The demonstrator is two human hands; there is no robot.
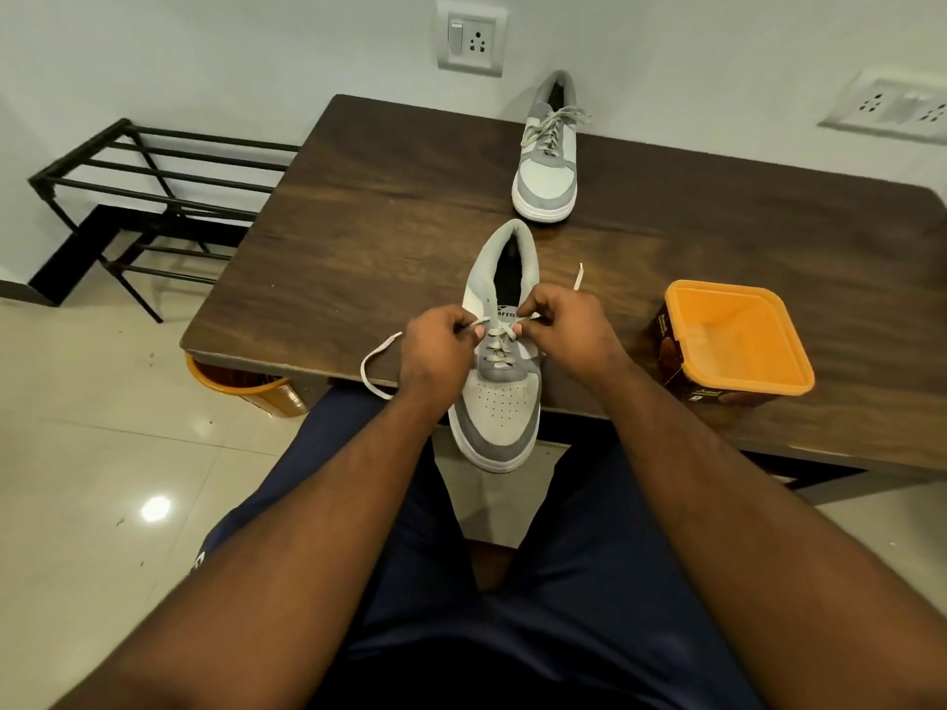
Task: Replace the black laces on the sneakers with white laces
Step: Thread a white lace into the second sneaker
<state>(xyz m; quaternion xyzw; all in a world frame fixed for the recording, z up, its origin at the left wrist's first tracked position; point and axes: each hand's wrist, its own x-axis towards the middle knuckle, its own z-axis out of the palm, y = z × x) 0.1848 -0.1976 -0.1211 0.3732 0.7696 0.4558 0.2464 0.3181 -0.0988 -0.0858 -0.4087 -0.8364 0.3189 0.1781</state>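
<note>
Lacing a near sneaker [499,371] at the tabletop [358,222] edge, white lace [498,345] in both hands.

The left hand [435,345] is pinched on the lace's left run, whose loose end loops out past the near edge; the right hand [561,325] is pinched on the right run, its free tip lying on the wood to the far right. The sneaker's toe overhangs the near edge above the lap. The far sneaker [547,156], laced white, stands near the far edge, well apart. An orange tub [738,340] sits right, close to the near edge; bare wood lies left of the hands.
</note>
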